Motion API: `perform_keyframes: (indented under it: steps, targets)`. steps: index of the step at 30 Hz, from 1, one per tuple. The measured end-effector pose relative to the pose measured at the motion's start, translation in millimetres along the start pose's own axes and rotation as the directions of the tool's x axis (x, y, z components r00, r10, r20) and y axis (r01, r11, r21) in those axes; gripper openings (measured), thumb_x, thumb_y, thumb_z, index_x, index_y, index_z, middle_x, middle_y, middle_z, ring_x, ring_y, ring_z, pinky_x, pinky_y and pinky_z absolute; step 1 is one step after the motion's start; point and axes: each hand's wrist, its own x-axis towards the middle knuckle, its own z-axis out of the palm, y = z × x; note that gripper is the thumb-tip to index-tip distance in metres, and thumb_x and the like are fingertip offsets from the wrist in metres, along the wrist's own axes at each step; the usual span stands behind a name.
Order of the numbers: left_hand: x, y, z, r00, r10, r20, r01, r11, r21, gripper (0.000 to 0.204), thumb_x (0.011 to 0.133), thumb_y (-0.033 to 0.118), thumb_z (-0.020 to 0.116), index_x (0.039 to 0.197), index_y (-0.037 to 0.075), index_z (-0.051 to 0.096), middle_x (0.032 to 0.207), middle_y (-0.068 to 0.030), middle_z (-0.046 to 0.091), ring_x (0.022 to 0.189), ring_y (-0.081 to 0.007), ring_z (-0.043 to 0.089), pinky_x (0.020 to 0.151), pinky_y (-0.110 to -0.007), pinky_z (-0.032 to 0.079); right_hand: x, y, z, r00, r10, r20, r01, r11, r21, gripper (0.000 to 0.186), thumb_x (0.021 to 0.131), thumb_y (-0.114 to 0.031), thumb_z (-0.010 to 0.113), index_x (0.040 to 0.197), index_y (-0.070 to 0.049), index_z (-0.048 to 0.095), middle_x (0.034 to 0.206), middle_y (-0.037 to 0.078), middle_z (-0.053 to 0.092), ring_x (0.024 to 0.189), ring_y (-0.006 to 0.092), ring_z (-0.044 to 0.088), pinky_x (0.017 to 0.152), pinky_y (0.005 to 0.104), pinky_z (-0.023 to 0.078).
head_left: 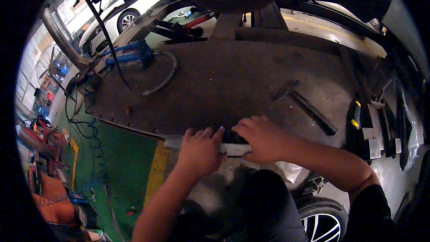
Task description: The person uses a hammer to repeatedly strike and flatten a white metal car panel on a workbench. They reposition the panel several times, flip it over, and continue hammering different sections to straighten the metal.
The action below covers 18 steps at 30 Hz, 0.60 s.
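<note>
At the near edge of a dark metal bench top [215,80] lies a pale bar-like piece [233,149] with a dark upper part. My left hand [201,150] grips its left portion, fingers curled over the top and thumb at its near side. My right hand [262,139] grips the right portion, fingertips over the dark part. A hammer [309,110] rests on the bench to the right of my hands, its head away from me.
A blue hydraulic pump [125,56] with hose sits at back left. Black-and-yellow tools [356,114] and bagged parts lie right. Coiled cables [92,130] hang left beside red equipment [45,161]. A wheel [318,219] lies below right; a white car [103,36] stands behind.
</note>
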Motion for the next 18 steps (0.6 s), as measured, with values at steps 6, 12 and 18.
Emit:
perform_keyframes:
  steps: [6, 12, 18]
  targets:
    - [1.9, 8.3, 7.8, 0.999, 0.052, -0.007, -0.052, 0.999, 0.009, 0.061, 0.074, 0.03, 0.074, 0.129, 0.009, 0.057, 0.109, -0.0085, 0.06, 0.106, -0.0259, 0.059, 0.093, -0.044, 0.041, -12.2, -1.2, 14.4, 0.995, 0.02, -0.096, -0.031, 0.993, -0.116, 0.075, 0.069, -0.034, 0.077, 0.129, 0.003, 0.052, 0.122, 0.018, 0.051, 0.119, 0.0344, 0.047, 0.1, 0.0471, 0.038]
    - [6.5, 3.9, 1.3, 0.997, 0.072, 0.003, -0.071, 0.997, -0.037, 0.049, 0.071, 0.024, 0.075, 0.117, 0.009, 0.064, 0.113, -0.007, 0.059, 0.108, -0.0255, 0.058, 0.091, -0.042, 0.042, -8.0, -9.8, 19.0, 0.991, 0.003, -0.132, -0.02, 0.991, -0.131, 0.068, 0.071, -0.029, 0.076, 0.126, 0.004, 0.054, 0.123, 0.019, 0.051, 0.116, 0.0329, 0.05, 0.099, 0.0456, 0.038]
    - [-0.3, 2.8, 22.4, 0.989, 0.092, -0.119, -0.101, 0.992, -0.075, 0.049, 0.069, 0.021, 0.074, 0.115, 0.008, 0.064, 0.135, -0.0069, 0.054, 0.115, -0.0243, 0.056, 0.092, -0.044, 0.043, -9.9, -17.7, 30.6, 0.985, -0.017, -0.173, -0.021, 0.977, -0.213, 0.062, 0.072, -0.028, 0.075, 0.122, 0.003, 0.056, 0.128, 0.017, 0.052, 0.117, 0.0315, 0.051, 0.101, 0.0445, 0.038]
